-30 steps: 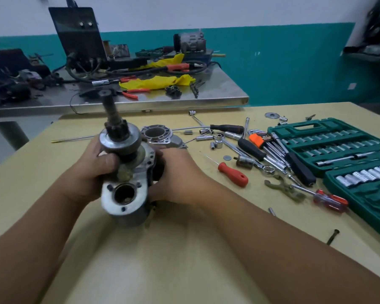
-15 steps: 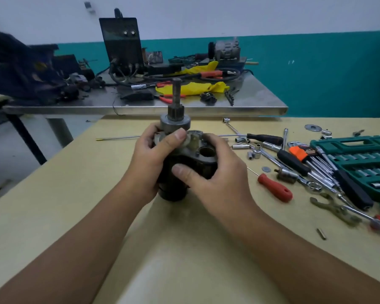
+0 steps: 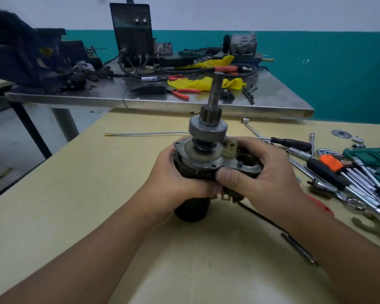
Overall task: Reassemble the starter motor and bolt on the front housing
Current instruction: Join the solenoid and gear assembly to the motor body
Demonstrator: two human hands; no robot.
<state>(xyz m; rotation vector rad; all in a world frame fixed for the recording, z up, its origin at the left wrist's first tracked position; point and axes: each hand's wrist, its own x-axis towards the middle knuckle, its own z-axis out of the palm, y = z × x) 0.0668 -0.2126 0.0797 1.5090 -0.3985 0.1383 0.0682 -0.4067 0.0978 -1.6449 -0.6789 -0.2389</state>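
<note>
The starter motor stands upright on the yellow table, near the middle, its long axis vertical and its shaft pointing up. The left hand and the right hand, 2 together, grip its body.

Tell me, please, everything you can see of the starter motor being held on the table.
The starter motor stands upright on the tan table, its dark round body down. A grey metal plate tops it, with a pale plastic lever and an open round bore beside it. A shaft with a toothed pinion and a grey drum rises above. The left hand and the right hand grip it from both sides.
</note>
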